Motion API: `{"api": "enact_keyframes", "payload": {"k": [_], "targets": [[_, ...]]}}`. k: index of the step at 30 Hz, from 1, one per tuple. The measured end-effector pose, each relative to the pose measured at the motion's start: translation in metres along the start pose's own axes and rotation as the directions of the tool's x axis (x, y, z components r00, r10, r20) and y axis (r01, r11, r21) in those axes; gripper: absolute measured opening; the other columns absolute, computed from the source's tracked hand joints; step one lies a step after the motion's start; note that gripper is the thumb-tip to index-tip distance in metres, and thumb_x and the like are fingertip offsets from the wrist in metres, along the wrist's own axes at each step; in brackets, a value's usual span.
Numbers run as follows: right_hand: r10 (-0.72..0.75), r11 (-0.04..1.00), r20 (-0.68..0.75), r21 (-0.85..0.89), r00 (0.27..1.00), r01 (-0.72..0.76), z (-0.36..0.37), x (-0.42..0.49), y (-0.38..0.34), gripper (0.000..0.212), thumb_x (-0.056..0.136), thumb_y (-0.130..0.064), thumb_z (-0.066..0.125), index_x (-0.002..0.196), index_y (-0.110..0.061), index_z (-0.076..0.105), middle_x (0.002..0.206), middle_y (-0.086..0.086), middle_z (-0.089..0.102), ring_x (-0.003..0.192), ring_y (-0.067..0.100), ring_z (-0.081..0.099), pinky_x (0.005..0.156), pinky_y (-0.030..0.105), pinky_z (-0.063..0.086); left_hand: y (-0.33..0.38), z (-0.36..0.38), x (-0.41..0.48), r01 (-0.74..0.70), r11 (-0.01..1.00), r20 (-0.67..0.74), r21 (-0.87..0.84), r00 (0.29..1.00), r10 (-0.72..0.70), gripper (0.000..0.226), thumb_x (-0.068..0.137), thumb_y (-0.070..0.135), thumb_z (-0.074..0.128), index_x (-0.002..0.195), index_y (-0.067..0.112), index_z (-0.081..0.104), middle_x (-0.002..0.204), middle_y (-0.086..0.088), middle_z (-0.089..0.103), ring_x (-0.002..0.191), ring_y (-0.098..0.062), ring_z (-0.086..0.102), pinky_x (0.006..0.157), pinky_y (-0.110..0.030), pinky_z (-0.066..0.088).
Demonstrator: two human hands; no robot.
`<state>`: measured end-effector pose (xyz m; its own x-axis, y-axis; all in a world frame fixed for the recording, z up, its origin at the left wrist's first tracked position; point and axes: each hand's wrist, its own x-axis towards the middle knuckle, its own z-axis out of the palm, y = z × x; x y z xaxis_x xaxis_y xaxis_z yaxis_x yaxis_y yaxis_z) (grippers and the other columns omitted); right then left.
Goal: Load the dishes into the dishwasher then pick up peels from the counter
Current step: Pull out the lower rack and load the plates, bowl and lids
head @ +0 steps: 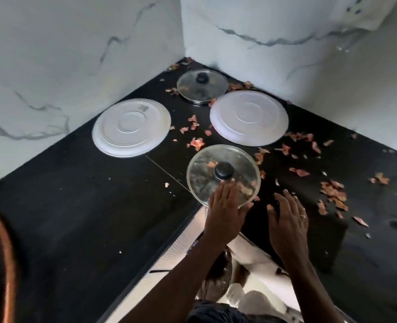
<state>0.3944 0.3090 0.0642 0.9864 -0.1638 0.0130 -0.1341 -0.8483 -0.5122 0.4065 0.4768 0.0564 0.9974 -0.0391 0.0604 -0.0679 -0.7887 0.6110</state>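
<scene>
A glass lid point(206, 169) with a black knob point(223, 170) lies on the black counter point(76, 206) near its inner corner edge. My left hand point(225, 210) hovers over the lid's near rim, fingers spread and reaching toward the knob, holding nothing. My right hand point(288, 220) is beside it to the right, open above the counter, a ring on one finger. Two white plates lie upside down: one at the left point(132, 128), one at the right point(248, 117). A second glass lid point(202, 86) sits in the far corner. Orange-pink peels point(333, 190) are scattered over the counter.
White marble walls point(76, 54) close the corner behind the counter. Below the counter's inner edge are pale cabinet fronts point(181, 248); the space beneath my arms is blurred. More peels point(196, 143) lie between the plates.
</scene>
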Motion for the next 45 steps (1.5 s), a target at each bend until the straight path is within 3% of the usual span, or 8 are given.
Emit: {"api": "enact_keyframes", "payload": {"k": [4, 8, 15, 20, 24, 32, 38, 45], "targets": [[-0.065, 0.998, 0.044, 0.005, 0.997, 0.065, -0.003, 0.052, -0.006, 0.045, 0.103, -0.031, 0.049, 0.146, -0.016, 0.049, 0.161, 0.007, 0.035, 0.152, 0.026, 0.021, 0.124, 0.046, 0.015, 0.003, -0.021, 0.035, 0.081, 0.996, 0.002, -0.037, 0.997, -0.081, 0.048, 0.099, 0.042, 0.056, 0.140, 0.020, 0.048, 0.162, 0.003, 0.033, 0.154, -0.019, 0.016, 0.120, -0.045, 0.019], [-0.067, 0.996, 0.015, 0.053, 0.998, 0.066, -0.016, 0.115, -0.008, 0.041, 0.100, -0.029, 0.055, 0.139, -0.014, 0.055, 0.153, 0.010, 0.043, 0.146, 0.031, 0.031, 0.120, 0.052, 0.025, 0.016, -0.037, 0.080, 0.115, 0.990, -0.015, -0.086, 0.993, -0.116, 0.046, 0.097, 0.043, 0.059, 0.136, 0.018, 0.052, 0.153, -0.001, 0.045, 0.145, -0.019, 0.033, 0.120, -0.043, 0.027], [-0.226, 0.974, 0.051, -0.010, 0.973, 0.227, -0.030, 0.237, 0.002, 0.038, 0.095, -0.025, 0.064, 0.127, -0.007, 0.063, 0.134, 0.017, 0.060, 0.129, 0.035, 0.052, 0.110, 0.050, 0.040, 0.015, -0.039, 0.183, 0.341, 0.932, 0.019, -0.123, 0.940, -0.341, 0.055, 0.095, 0.043, 0.064, 0.136, 0.008, 0.055, 0.134, -0.013, 0.060, 0.126, -0.030, 0.055, 0.106, -0.044, 0.045], [-0.288, 0.936, 0.176, -0.155, 0.941, 0.315, -0.021, 0.307, 0.003, 0.041, 0.096, -0.028, 0.063, 0.130, -0.006, 0.061, 0.133, 0.019, 0.060, 0.123, 0.039, 0.055, 0.105, 0.048, 0.044, 0.002, -0.027, 0.239, 0.475, 0.877, 0.049, -0.067, 0.880, -0.473, 0.058, 0.095, 0.045, 0.064, 0.140, 0.011, 0.049, 0.141, -0.016, 0.056, 0.128, -0.032, 0.054, 0.105, -0.046, 0.046], [-0.297, 0.899, 0.282, -0.239, 0.912, 0.367, -0.004, 0.346, 0.000, 0.046, 0.099, -0.035, 0.057, 0.136, -0.008, 0.055, 0.139, 0.019, 0.053, 0.127, 0.039, 0.050, 0.107, 0.047, 0.041, -0.009, -0.015, 0.261, 0.517, 0.855, 0.085, 0.033, 0.851, -0.518, 0.067, 0.097, 0.047, 0.061, 0.148, 0.009, 0.039, 0.152, -0.015, 0.040, 0.140, -0.035, 0.039, 0.111, -0.049, 0.038], [-0.005, 0.981, 0.311, -0.184, 0.951, 0.065, 0.016, 0.407, -0.001, 0.061, 0.099, -0.049, 0.053, 0.146, -0.013, 0.037, 0.146, 0.026, 0.037, 0.132, 0.048, 0.039, 0.107, 0.051, 0.038, -0.018, -0.012, 0.306, 0.627, 0.778, 0.028, -0.037, 0.779, -0.626, 0.078, 0.094, 0.050, 0.063, 0.151, 0.007, 0.031, 0.154, -0.017, 0.035, 0.145, -0.037, 0.027, 0.115, -0.051, 0.032], [0.153, 0.986, 0.254, 0.028, 0.955, -0.165, 0.018, 0.431, -0.002, 0.066, 0.095, -0.046, 0.060, 0.145, -0.007, 0.043, 0.148, 0.026, 0.043, 0.136, 0.047, 0.039, 0.112, 0.049, 0.034, -0.012, -0.024, 0.335, 0.765, 0.616, 0.020, -0.186, 0.630, -0.776, 0.072, 0.090, 0.056, 0.058, 0.144, 0.011, 0.042, 0.149, -0.014, 0.047, 0.140, -0.037, 0.037, 0.113, -0.053, 0.020], [0.241, 0.914, 0.254, 0.267, 0.937, -0.307, 0.016, 0.436, 0.001, 0.073, 0.084, -0.039, 0.060, 0.151, -0.016, 0.042, 0.150, 0.012, 0.050, 0.136, 0.036, 0.047, 0.112, 0.047, 0.040, -0.042, -0.021, 0.349, 0.762, 0.422, 0.097, -0.492, 0.529, -0.843, 0.090, 0.057, 0.061, 0.063, 0.134, 0.015, 0.061, 0.141, -0.012, 0.057, 0.131, -0.036, 0.049, 0.110, -0.056, 0.037]]}}
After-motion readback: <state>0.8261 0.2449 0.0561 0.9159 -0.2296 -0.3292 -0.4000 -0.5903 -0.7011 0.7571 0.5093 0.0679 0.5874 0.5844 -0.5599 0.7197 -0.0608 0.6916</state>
